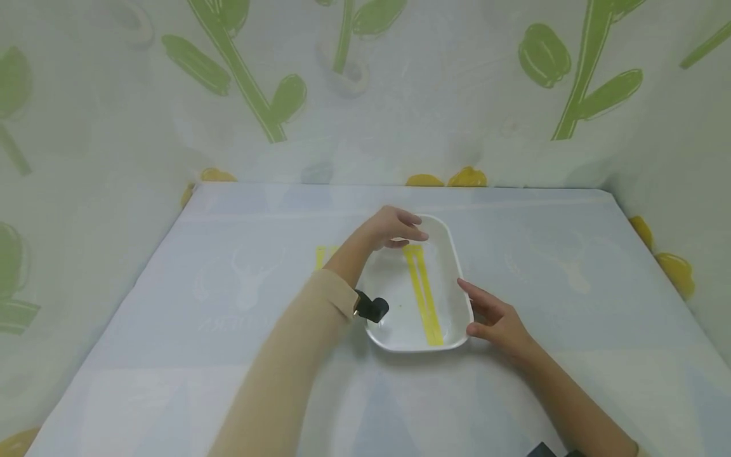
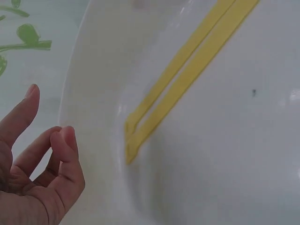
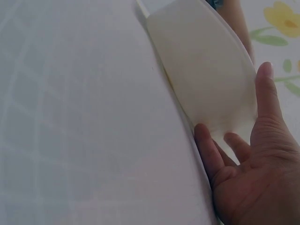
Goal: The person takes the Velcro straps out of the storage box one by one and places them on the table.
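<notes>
A white rectangular tray (image 1: 394, 346) with rounded corners stands on the table. Two long, flat yellow strips (image 1: 425, 298) lie side by side in it; in the left wrist view the strips (image 2: 183, 70) have bent ends against the tray wall. My left hand (image 1: 395, 227) hovers over the far left corner of the tray, fingers loosely bent, nothing visible between them; the left wrist view shows this hand (image 2: 42, 173) beside the strip ends. My right hand (image 1: 499, 322) is at the tray's right side, its fingertips touching the outer wall (image 3: 206, 70) in the right wrist view.
More yellow strips (image 1: 321, 256) lie on the table left of the tray, partly hidden behind my left forearm. A pale patterned cloth (image 1: 240, 336) covers the table. Leaf-printed fabric walls (image 1: 428, 95) rise at the back and both sides.
</notes>
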Demonstrator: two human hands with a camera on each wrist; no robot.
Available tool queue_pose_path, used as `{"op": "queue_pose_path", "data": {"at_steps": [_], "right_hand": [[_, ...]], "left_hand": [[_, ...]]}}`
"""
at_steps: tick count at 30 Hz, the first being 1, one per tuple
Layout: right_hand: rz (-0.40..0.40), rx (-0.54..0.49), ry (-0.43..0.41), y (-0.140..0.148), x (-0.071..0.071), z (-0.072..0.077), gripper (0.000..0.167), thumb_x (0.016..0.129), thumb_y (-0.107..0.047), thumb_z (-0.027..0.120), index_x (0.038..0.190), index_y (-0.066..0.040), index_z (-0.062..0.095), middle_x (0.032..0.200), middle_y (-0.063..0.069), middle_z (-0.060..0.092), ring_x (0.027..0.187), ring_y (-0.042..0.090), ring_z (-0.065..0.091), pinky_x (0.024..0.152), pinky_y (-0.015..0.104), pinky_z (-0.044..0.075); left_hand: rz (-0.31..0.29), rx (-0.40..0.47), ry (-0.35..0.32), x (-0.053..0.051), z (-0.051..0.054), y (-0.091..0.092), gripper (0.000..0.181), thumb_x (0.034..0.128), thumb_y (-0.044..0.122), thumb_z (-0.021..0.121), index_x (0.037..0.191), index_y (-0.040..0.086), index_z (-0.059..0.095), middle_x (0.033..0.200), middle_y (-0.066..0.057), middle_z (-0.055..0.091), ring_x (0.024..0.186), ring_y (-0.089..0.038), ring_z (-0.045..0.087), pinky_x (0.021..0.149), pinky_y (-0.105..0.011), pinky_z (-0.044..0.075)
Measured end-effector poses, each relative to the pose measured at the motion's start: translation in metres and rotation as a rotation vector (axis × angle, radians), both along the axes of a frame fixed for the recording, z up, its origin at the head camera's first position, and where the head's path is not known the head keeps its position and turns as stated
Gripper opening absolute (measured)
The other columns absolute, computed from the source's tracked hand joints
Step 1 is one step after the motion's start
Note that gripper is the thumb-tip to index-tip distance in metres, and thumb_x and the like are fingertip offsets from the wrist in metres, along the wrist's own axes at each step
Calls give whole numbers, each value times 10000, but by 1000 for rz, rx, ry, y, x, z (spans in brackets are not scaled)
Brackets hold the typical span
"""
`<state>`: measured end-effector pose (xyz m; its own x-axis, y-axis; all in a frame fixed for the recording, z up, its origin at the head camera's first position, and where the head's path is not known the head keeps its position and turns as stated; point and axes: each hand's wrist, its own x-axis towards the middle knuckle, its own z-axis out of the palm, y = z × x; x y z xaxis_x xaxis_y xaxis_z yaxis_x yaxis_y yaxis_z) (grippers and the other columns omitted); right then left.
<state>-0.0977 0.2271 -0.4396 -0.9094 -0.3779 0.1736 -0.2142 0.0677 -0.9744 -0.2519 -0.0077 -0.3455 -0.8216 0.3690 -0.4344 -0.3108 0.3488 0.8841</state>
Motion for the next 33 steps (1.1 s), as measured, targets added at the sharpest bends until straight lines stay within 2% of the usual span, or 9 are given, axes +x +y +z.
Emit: {"op": "queue_pose_path", "data": {"at_steps": [5, 9, 12, 16, 18, 25, 30, 33], "right_hand": [[2, 5, 3, 0, 0, 0, 684, 822, -46, 713, 1429, -52, 397, 1390, -200, 459, 1172, -26, 515, 863, 181, 491], [8, -3, -1, -1, 0, 0, 678, 829, -43, 706, 1432, -63, 397, 1394, -192, 461, 1176, -18, 517, 868, 186, 489], [7, 1, 0, -1, 1, 1, 676, 831, -43, 704, 1434, -84, 403, 1400, -190, 456, 1184, -24, 509, 874, 181, 483], [7, 8, 1, -2, 1, 2, 673, 835, -68, 707, 1436, -94, 404, 1409, -188, 447, 1191, -34, 499, 875, 180, 480], [7, 9, 2, -3, 1, 2, 673, 835, -72, 707, 1435, -84, 402, 1411, -186, 444, 1193, -35, 496, 875, 183, 481], [12, -12, 12, -2, 0, 0, 667, 837, -72, 706, 1434, -92, 409, 1410, -174, 453, 1192, -35, 497, 882, 171, 474], [34, -49, 27, -1, 0, 0, 661, 839, -71, 703, 1422, -24, 396, 1398, -191, 458, 1198, -26, 496, 891, 165, 468], [23, -33, 22, -1, 1, 0, 660, 838, -67, 702, 1429, -67, 407, 1403, -185, 456, 1194, -38, 495, 887, 162, 468]], "left_hand": [[6, -52, 16, 6, -13, 5, 563, 772, 102, 781, 1284, 24, 563, 1185, -91, 603, 828, -138, 545, 741, -233, 511], [12, -109, 62, 10, -26, 6, 579, 764, 98, 784, 1283, 3, 546, 1010, -77, 623, 645, -117, 492, 561, -177, 427], [33, -151, 111, 12, -36, 9, 585, 738, 85, 803, 1258, -19, 556, 898, -61, 606, 555, -110, 458, 507, -178, 385], [77, -186, 158, 14, -44, 12, 574, 700, 58, 827, 1214, -31, 587, 851, -36, 557, 572, -98, 498, 527, -166, 424], [77, -197, 188, 15, -46, 15, 570, 689, 46, 832, 1203, -34, 599, 863, -37, 560, 619, -96, 523, 561, -159, 444], [-66, -371, 353, 16, -49, 24, 555, 684, 156, 851, 1185, 29, 648, 981, -71, 635, 835, -130, 534, 706, -174, 443], [-116, -368, 394, 19, -54, 30, 600, 658, 154, 868, 1203, 47, 641, 1012, -78, 630, 884, -143, 530, 748, -178, 437], [-114, -367, 400, 21, -57, 33, 599, 652, 139, 867, 1198, 61, 633, 1041, -81, 617, 913, -155, 536, 776, -188, 440]]}}
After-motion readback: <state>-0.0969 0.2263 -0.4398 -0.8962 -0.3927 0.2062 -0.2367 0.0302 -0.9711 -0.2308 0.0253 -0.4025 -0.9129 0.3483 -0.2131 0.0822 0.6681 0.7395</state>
